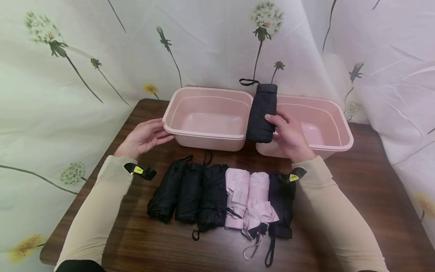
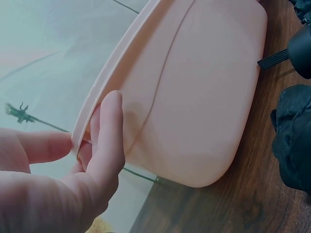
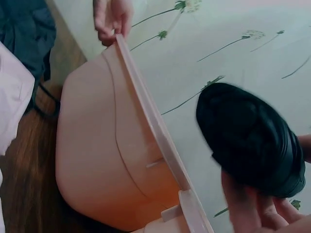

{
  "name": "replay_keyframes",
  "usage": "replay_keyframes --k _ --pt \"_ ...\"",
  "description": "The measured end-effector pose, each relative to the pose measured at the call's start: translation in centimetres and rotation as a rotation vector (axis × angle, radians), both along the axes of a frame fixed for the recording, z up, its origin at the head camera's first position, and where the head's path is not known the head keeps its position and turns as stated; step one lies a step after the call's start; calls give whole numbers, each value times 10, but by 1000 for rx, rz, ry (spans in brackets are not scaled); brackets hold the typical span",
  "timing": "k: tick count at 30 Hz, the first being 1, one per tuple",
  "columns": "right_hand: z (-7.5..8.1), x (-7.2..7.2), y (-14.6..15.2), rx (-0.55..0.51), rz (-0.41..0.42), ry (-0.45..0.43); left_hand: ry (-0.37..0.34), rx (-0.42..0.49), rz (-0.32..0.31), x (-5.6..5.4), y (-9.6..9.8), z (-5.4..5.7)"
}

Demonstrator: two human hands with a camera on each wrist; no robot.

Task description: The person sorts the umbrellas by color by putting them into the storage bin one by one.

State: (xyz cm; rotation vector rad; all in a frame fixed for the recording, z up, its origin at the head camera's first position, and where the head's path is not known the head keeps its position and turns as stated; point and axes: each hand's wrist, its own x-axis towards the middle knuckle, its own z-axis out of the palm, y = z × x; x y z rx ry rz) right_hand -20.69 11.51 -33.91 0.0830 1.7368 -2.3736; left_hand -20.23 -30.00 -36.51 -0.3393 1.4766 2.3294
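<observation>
My right hand grips a folded black umbrella over the gap where the two pink basins meet. The umbrella stands nearly upright, its wrist loop sticking out at the top left. In the right wrist view the umbrella shows one rounded end. My left hand pinches the rim of the left pink basin at its left end. The left wrist view has the thumb on one side of that rim and the fingers on the other. Inside the left basin only a bare bottom shows.
In front of the basins lies a row of folded umbrellas: several black ones, two pale pink ones and a dark one at the right. The right pink basin is partly hidden by my right hand. A dandelion-print cloth hangs behind the wooden table.
</observation>
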Motion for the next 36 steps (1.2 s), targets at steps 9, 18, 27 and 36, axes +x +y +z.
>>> replay_keyframes --k 9,18,27,36 --pt "3 -11 -8 133 20 47 -8 -4 -4 -1 -2 0" --pt "6 -21 -20 311 12 80 -7 31 3 0 -1 0" --pt "7 -24 -29 444 -9 119 -10 53 -1 0 -1 -1" --pt "8 -29 -34 535 -47 89 -14 -43 3 1 0 0"
